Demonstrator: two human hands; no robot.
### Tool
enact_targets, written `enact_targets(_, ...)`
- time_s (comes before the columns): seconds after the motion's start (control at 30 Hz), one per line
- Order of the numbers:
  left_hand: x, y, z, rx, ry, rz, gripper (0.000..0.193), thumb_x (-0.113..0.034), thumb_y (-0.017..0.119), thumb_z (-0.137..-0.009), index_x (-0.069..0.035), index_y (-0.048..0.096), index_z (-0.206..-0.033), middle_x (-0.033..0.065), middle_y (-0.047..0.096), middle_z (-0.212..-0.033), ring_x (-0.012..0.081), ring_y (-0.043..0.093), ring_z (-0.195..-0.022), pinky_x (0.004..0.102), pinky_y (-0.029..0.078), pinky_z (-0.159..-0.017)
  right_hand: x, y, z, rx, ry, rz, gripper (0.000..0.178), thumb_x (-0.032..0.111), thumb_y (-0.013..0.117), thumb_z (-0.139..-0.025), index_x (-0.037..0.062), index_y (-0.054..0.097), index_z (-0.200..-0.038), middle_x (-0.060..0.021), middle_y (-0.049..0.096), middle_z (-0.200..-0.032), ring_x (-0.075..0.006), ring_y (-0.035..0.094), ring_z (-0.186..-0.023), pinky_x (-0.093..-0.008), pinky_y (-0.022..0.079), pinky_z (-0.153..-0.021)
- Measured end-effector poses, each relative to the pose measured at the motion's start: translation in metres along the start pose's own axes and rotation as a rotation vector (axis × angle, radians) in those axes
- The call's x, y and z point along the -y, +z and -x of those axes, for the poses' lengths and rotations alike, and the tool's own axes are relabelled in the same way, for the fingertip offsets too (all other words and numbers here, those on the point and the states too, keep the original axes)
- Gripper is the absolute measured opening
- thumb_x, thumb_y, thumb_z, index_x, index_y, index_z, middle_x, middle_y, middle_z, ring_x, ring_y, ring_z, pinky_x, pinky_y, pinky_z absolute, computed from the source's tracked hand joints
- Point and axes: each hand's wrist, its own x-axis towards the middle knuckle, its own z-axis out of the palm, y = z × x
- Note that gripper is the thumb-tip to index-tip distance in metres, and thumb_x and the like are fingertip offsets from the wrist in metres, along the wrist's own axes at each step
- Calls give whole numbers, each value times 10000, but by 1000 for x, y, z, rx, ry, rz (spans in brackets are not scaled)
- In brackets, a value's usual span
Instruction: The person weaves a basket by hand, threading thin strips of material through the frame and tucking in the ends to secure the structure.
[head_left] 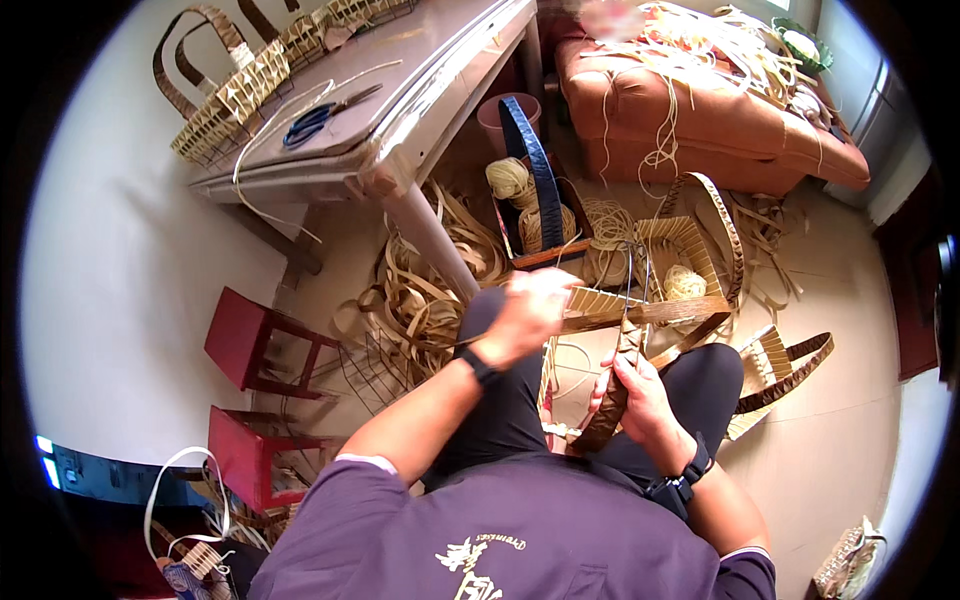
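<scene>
- Wrapped handle [605, 415]: flat, brown, slightly glossy material in overlapping folds, forming a band that runs lengthwise between the thighs, its upper end at 12 o'clock and its lower end near 7.
- Brown strip [598, 321]: flat and ribbon-like, crossing the scene just above the wrapped handle, roughly from 9 to 3 o'clock.
- Right hand [645, 400]: clamped on the wrapped handle, thumb lying along its face and fingers on the far side; the handle thus lies at 9 o'clock from the palm. The forearm enters from 5 o'clock.
- Left hand [538, 305]: at 10–11 o'clock from the right, raised over the knee, back upward, with the brown strip at its lower edge; motion blur makes it impossible to tell whether the fingers grip it. The forearm enters from 7 o'clock.
- Pale woven basket [690, 240]: angular walls of slatted material, at 12–1 o'clock from the right hand, containing a ball of cream cord [684, 284].
- Second basket [765, 365]: pale slats with a dark, braided-looking handle, at 2–3 o'clock from the right hand.
</scene>
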Motion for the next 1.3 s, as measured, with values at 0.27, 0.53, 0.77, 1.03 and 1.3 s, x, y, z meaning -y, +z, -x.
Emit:
enact_targets(0.27, -8, 9, -12, 348, -251, 132, 280, -296, 641, -972, -30, 724, -945, 117, 680, -752, 186, 623, -691, 340, 503, -667, 1, -2, 4, 19, 17, -17, 174, 247, 533, -1058, 75, 536, -1079, -113, 676, -772, -237, 681, -657, -377, 586, -637)
enact_targets(0.53, 213, -289, 191, 131, -988, -711, 362, -376, 598, -967, -60, 741, -1069, 189, 730, -993, 359, 696, -910, 456, 538, -794, -7, 13, -8, 127, 28, -49, 179, 249, 525, -1062, 72, 538, -1082, -110, 669, -771, -235, 677, -653, -382, 589, -620)
enact_targets(0.77, 154, -234, 160, 232, -876, -830, 373, -185, 617, -917, -58, 665, -1264, 175, 660, -1290, 336, 640, -1181, 427, 523, -994, -6, 4, -3, 70, 0, -34, 180, 252, 514, -1067, 74, 535, -1081, -105, 666, -762, -235, 671, -644, -387, 585, -612)
enact_targets(1.03, -26, 34, -15, 222, 131, -16, 278, -232, 575, -998, -16, 678, -1141, 196, 695, -1057, 345, 668, -1025, 409, 526, -882, 2, 0, 4, 50, 19, -29, 189, 258, 523, -1064, 73, 538, -1097, -104, 675, -778, -228, 679, -658, -375, 592, -633)
enact_targets(1.3, 25, -42, -18, 263, -321, -22, 264, -281, 662, -968, -48, 746, -877, 41, 653, -705, 105, 568, -659, 310, 481, -634, -6, -2, 9, 83, 44, -58, 215, 272, 550, -1052, 58, 561, -1066, -102, 675, -794, -229, 681, -678, -377, 598, -646)
